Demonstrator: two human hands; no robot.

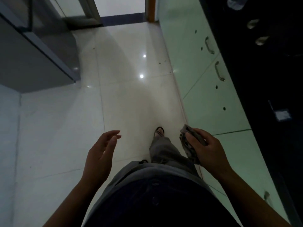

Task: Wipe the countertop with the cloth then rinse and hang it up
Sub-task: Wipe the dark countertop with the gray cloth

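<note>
Two hands apart — our right hand [208,149] bunches the grey cloth [190,141] beside the dark countertop [262,79], ready to wipe; our left hand [100,154] hangs loose, empty.

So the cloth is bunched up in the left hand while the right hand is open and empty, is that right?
Not quite: the hands are swapped. The head view shows the cloth bunched in the right hand, while the left hand is open and empty.
</note>
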